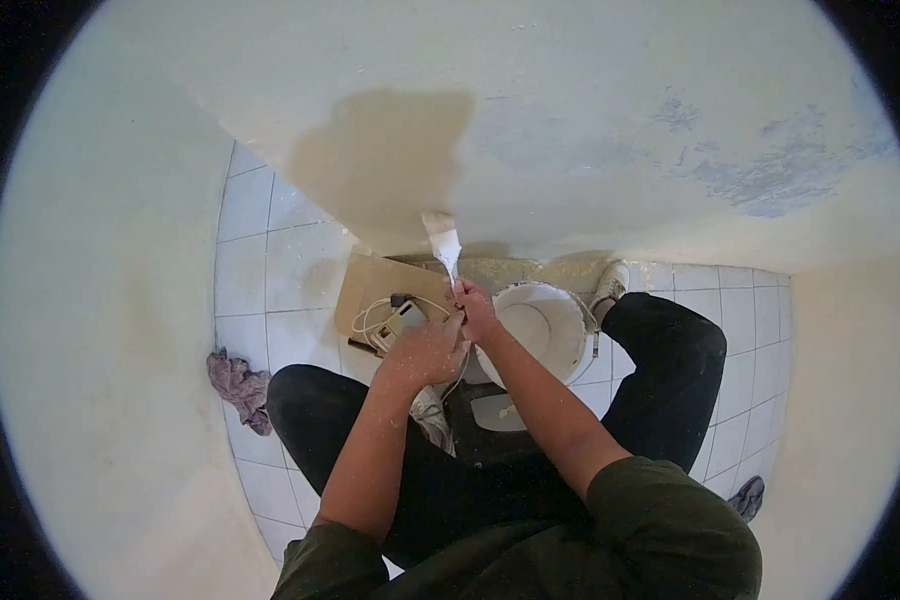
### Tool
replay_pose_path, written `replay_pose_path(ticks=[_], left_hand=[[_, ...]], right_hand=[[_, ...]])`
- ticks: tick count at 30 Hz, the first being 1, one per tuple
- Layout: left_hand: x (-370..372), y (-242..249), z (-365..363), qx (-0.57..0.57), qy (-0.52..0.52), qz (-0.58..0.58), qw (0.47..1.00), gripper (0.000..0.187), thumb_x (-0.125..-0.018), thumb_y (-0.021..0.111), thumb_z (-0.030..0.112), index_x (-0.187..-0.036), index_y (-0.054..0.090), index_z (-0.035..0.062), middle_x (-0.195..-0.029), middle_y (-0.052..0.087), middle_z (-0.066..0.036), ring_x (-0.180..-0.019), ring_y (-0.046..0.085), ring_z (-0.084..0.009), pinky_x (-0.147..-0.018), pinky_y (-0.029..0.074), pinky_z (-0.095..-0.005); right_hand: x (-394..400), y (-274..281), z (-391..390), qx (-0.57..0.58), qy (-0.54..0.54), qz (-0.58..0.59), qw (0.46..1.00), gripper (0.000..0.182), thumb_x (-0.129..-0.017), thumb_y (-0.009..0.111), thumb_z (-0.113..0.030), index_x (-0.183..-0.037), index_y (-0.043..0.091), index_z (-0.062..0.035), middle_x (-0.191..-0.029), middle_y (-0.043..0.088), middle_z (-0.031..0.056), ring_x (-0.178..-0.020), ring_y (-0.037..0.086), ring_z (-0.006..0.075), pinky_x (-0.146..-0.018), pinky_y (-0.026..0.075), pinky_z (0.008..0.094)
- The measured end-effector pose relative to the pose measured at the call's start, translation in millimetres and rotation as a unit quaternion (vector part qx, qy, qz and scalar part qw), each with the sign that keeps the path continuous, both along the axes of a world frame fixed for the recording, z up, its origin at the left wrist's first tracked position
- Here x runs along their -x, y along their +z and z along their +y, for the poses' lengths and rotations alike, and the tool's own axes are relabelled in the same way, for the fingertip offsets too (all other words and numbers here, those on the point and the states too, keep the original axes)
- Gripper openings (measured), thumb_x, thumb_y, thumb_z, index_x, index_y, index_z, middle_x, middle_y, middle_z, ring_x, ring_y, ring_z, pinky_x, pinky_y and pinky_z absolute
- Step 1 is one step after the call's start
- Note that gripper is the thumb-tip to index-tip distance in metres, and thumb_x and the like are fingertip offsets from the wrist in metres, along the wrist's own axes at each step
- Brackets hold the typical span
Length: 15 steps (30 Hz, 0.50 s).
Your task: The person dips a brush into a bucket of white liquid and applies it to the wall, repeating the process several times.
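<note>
A flat paintbrush (443,239) with white-coated bristles and ferrule points up toward the wall (570,190). My right hand (477,311) is closed around its handle. Right beside it, my left hand (425,352) has its fingers drawn together against the right hand, near the handle's lower end; what they hold, if anything, is hidden. Pale specks dot the left hand. Just right of my hands stands a white bucket (573,350) with smeared walls and pale contents, partly covered by my right forearm.
Left of my hands, a flat piece of cardboard (365,283) lies near a pale boxy device (402,322) with a cord. A crumpled rag (240,390) lies on the white tiles (295,268) by the left wall. Between my feet is a dark-framed object (470,435). Bluish patches (770,165) mark the wall.
</note>
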State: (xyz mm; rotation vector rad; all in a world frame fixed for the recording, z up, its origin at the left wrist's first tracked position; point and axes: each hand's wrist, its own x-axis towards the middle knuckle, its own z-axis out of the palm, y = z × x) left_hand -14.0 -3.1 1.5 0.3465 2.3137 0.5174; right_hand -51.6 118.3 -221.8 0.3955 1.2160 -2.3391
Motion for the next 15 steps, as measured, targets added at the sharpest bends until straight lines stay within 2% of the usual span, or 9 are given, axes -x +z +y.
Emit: replay_pose_path(ticks=[1, 5, 7, 10, 13, 15], left_hand=[[-2.7, 1.4, -0.2, -0.012, 0.011, 0.012, 1.000, 0.052, -0.095, 0.049, 0.034, -0.138, 0.044, 0.0035, -0.132, 0.055, -0.025, -0.117, 0.056, -0.0440, -0.100, 0.044, -0.0510], [-5.1, 8.8, -0.9, -0.035, 0.027, 0.038, 0.998, 0.052, -0.095, 0.049, 0.034, -0.137, 0.045, 0.0043, -0.133, 0.055, -0.025, -0.117, 0.056, -0.0432, -0.100, 0.044, -0.0513], [-4.9, 6.8, -3.2, -0.040, 0.029, 0.041, 0.998, 0.052, -0.095, 0.050, 0.034, -0.137, 0.044, 0.0047, -0.133, 0.055, -0.025, -0.117, 0.056, -0.0429, -0.099, 0.045, -0.0520], [-2.6, 2.4, -6.9, -0.029, 0.021, 0.034, 0.999, 0.052, -0.095, 0.050, 0.034, -0.137, 0.044, 0.0044, -0.132, 0.055, -0.025, -0.115, 0.057, -0.0432, -0.098, 0.045, -0.0527], [1.0, 4.5, -7.7, -0.010, 0.015, 0.027, 0.999, 0.051, -0.095, 0.049, 0.033, -0.136, 0.044, 0.0032, -0.129, 0.056, -0.026, -0.114, 0.057, -0.0442, -0.097, 0.045, -0.0534], [2.6, 2.8, -8.3, -0.007, 0.016, 0.032, 0.999, 0.049, -0.096, 0.049, 0.033, -0.134, 0.045, 0.0023, -0.127, 0.056, -0.027, -0.112, 0.057, -0.0453, -0.096, 0.045, -0.0537]], right_hand=[[-2.1, 2.6, -3.7, 0.031, -0.011, 0.036, 0.999, 0.021, -0.102, 0.052, -0.023, -0.113, 0.064, -0.0108, -0.071, 0.049, -0.0062, -0.052, 0.039, 0.0072, -0.047, 0.032, 0.0238], [-1.4, 4.5, -9.7, -0.014, -0.054, 0.006, 0.998, 0.020, -0.102, 0.051, -0.022, -0.106, 0.066, -0.0096, -0.071, 0.051, -0.0043, -0.053, 0.044, 0.0063, -0.045, 0.035, 0.0245], [1.2, -17.5, -16.0, -0.038, -0.085, -0.021, 0.995, 0.018, -0.101, 0.053, -0.020, -0.103, 0.067, -0.0090, -0.069, 0.051, -0.0043, -0.053, 0.044, 0.0072, -0.044, 0.035, 0.0253], [10.3, -33.1, -18.1, -0.115, -0.123, -0.142, 0.975, 0.017, -0.099, 0.055, -0.020, -0.097, 0.068, -0.0096, -0.067, 0.052, -0.0033, -0.052, 0.046, 0.0087, -0.041, 0.035, 0.0272], [13.6, -65.3, -18.0, -0.151, -0.107, -0.139, 0.973, 0.021, -0.098, 0.056, -0.026, -0.092, 0.068, -0.0102, -0.065, 0.054, -0.0010, -0.052, 0.050, 0.0106, -0.040, 0.035, 0.0294], [21.6, -72.3, -16.1, -0.268, -0.046, -0.142, 0.952, 0.023, -0.097, 0.055, -0.028, -0.089, 0.068, -0.0102, -0.063, 0.055, 0.0005, -0.054, 0.053, 0.0128, -0.040, 0.037, 0.0306]])
